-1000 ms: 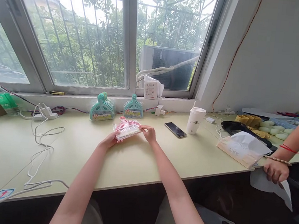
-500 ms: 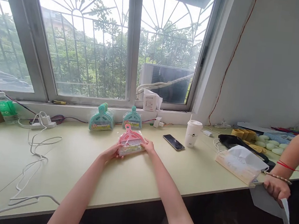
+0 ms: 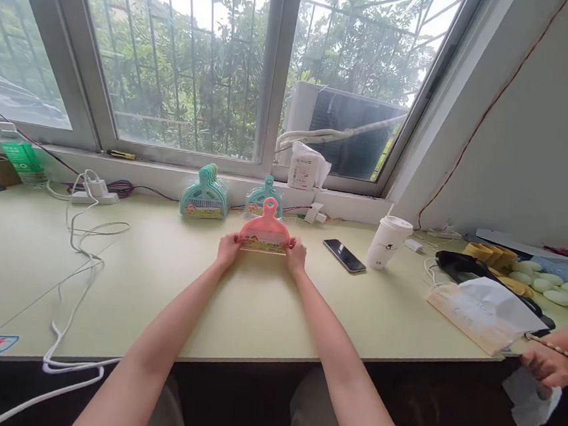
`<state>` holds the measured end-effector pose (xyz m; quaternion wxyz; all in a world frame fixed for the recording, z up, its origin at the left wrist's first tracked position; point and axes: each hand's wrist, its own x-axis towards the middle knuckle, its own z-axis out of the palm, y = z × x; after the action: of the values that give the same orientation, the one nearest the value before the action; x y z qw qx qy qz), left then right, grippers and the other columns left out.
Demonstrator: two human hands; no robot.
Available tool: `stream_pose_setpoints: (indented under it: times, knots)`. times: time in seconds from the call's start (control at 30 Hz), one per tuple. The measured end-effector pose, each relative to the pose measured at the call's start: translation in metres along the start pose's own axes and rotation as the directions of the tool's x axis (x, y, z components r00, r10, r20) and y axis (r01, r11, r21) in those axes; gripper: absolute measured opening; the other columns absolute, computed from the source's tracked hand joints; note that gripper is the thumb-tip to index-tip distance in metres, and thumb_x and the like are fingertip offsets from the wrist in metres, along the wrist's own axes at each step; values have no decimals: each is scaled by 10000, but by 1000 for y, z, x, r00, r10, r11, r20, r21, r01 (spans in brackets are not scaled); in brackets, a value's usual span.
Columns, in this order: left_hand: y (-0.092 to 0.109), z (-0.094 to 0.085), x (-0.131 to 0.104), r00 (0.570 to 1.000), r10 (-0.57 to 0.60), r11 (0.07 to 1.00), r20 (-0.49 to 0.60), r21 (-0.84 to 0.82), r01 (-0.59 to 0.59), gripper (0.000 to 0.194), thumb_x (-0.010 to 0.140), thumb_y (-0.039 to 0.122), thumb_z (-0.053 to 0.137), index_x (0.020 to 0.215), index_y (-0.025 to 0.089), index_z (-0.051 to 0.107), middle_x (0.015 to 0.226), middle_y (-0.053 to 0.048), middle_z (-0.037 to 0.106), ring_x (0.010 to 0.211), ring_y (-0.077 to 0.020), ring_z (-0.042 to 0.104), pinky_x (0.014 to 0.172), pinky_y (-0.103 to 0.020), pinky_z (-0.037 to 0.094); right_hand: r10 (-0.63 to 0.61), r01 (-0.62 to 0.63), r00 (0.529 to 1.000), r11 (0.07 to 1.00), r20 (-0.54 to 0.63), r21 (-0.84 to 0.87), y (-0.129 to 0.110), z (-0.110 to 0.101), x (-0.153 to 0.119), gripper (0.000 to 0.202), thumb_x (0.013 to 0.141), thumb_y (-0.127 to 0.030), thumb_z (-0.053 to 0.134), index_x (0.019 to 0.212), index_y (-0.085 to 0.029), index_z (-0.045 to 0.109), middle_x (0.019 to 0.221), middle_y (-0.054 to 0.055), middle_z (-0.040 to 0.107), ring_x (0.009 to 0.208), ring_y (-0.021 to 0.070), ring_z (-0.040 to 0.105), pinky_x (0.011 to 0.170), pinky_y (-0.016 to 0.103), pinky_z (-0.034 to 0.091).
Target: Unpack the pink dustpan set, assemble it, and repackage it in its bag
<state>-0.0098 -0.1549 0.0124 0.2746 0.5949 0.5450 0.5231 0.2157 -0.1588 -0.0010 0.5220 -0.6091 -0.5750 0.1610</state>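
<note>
A pink mini dustpan and brush set (image 3: 265, 231) in clear wrapping stands upright on the table, its looped handle at the top. My left hand (image 3: 229, 248) grips its lower left edge, and my right hand (image 3: 296, 252) grips the lower right edge; both are closed on it. Just behind it, partly hidden, is a teal dustpan set (image 3: 258, 194). To the left of that stands a row of several teal dustpan sets (image 3: 205, 195), lined up one behind another.
Right of my hands lie a phone (image 3: 344, 255) and a white cup with a straw (image 3: 389, 242). Farther right is a tissue pack (image 3: 485, 313). White cables (image 3: 76, 287) run down the table's left side. A co-worker's hand (image 3: 550, 366) holds a tissue beyond the table edge.
The pink dustpan set has gone from tilted back to upright and nearer the teal sets. The head view has tipped downward. The co-worker's hand has shifted at the right.
</note>
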Motion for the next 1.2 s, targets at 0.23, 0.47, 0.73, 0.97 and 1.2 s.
stream_pose_setpoints:
  times: [0.23,0.47,0.73,0.97,1.2]
  knots:
    - [-10,21,52,994,-74,996,-81,-62,69,91,698,156,681,653,221,635,787,-122,689,1009,-308,617,791,-307,437,-64,66,998,984,18,-163,6,31,48,108,890,-243,555,988,-232,511,907,48,718,794,216,674,741,310,477]
    - [-35,45,114,995,-48,999,-85,18,50,60,804,140,624,791,196,641,869,-99,683,990,-283,601,836,-318,431,-66,74,997,962,38,-264,20,67,105,139,944,-245,461,1076,-220,495,925,70,690,825,233,650,776,330,485]
    - [-56,76,185,957,18,991,-291,135,23,420,772,102,689,1156,163,530,1311,-201,499,1351,-367,360,995,-416,407,-199,171,978,931,-56,-322,37,118,170,564,958,-235,356,1512,-165,275,1603,181,241,1490,309,220,1130,509,345]
    - [-67,78,202,993,-88,980,-83,170,101,199,867,282,638,1025,204,547,1217,-190,608,1333,-384,401,1087,-532,311,-165,142,984,950,-63,-278,50,132,188,649,978,-294,314,1570,-117,116,1603,223,212,1489,324,225,1157,533,296]
    - [-63,74,195,992,-65,983,-108,166,82,379,839,281,675,1169,183,516,1282,-229,577,1334,-387,422,1087,-506,319,-311,264,948,881,-60,-392,19,112,161,641,999,-324,286,1572,-112,92,1631,210,127,1522,307,102,1179,577,196]
